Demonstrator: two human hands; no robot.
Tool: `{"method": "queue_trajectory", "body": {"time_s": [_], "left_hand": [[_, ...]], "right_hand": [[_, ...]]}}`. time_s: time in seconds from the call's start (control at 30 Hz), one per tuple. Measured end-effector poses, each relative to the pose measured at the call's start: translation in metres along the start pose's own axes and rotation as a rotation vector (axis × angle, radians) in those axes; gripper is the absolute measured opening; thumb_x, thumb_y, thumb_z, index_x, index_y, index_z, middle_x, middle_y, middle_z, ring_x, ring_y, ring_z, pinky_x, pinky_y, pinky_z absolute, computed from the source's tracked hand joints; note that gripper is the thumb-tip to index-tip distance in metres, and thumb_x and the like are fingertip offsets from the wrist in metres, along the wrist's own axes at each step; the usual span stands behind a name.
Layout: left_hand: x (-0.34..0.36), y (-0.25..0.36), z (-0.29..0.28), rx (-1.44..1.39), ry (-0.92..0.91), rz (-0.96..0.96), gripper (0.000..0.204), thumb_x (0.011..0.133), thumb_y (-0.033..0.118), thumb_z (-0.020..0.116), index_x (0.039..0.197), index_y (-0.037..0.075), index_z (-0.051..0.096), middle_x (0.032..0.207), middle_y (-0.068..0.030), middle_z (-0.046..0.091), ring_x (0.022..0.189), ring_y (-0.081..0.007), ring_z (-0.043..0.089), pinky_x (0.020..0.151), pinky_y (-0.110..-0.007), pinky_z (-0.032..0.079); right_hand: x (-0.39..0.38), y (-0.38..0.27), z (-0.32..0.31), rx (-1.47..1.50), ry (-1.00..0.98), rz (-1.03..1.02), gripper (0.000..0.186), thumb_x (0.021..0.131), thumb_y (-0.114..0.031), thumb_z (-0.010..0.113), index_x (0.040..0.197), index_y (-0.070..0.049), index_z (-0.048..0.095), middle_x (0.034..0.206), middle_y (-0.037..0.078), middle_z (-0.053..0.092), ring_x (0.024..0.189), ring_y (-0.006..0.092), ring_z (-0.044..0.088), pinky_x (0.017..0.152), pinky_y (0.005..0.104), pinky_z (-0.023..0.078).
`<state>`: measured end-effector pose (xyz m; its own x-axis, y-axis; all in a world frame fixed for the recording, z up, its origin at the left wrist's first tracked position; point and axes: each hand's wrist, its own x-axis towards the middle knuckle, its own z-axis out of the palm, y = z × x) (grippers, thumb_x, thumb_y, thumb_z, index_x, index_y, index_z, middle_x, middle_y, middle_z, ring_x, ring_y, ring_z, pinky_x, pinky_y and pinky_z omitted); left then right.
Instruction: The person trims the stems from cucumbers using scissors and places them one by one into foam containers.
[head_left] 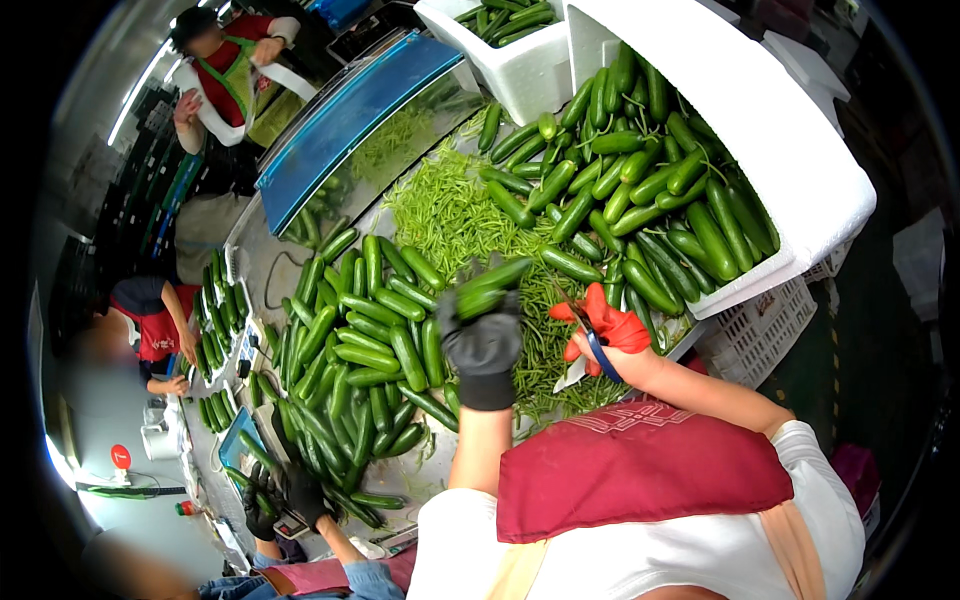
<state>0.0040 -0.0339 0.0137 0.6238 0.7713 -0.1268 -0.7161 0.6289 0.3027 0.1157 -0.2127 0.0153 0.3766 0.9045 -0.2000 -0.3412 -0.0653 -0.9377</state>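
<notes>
My left hand (482, 350), in a dark grey glove, is closed round a green cucumber (495, 284), blurred by motion, above the table. To its right my right hand (622, 332), in a red glove, grips a pair of scissors (599, 352) with a blue handle; the blades point up and left, apart from the cucumber. Below both hands spreads a heap of thin green stem pieces (440, 205). A large pile of cucumbers (370, 330) lies left of my left hand. More cucumbers (640, 170) spill from a tipped white foam box (835, 190) on the right.
A second foam box (520, 80) with cucumbers stands at the back. A blue-edged clear panel (350, 125) leans across the far table. At lower left, a co-worker's gloved hands (285, 500) handle cucumbers by a scale. Two other people stand beyond. A white crate (765, 330) sits under the foam box.
</notes>
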Motion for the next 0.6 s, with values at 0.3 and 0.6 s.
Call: {"method": "queue_trajectory", "body": {"time_s": [0.3,0.6], "left_hand": [[0.035,0.037,0.024,0.256,-0.221,0.324,0.075,0.090,0.041,0.057,0.146,0.002,0.026,0.146,-0.0210,0.036,0.139,-0.0324,0.030,0.113,-0.045,0.030],[0.127,-0.104,0.037,2.437,-0.673,0.485,0.090,0.074,0.040,0.074,0.145,0.006,0.030,0.138,-0.0236,0.044,0.131,-0.0410,0.037,0.108,-0.048,0.030]], "right_hand": [[-0.017,0.027,-0.032,0.027,0.005,0.057,0.035,0.092,-0.007,0.057,0.125,0.001,0.051,0.124,0.010,0.059,0.066,0.0065,0.061,0.047,0.0199,0.047],[-0.020,0.028,-0.043,0.142,0.039,-0.023,0.039,0.093,-0.006,0.056,0.130,-0.002,0.046,0.133,0.015,0.052,0.081,0.0115,0.065,0.052,0.0209,0.049]]}}
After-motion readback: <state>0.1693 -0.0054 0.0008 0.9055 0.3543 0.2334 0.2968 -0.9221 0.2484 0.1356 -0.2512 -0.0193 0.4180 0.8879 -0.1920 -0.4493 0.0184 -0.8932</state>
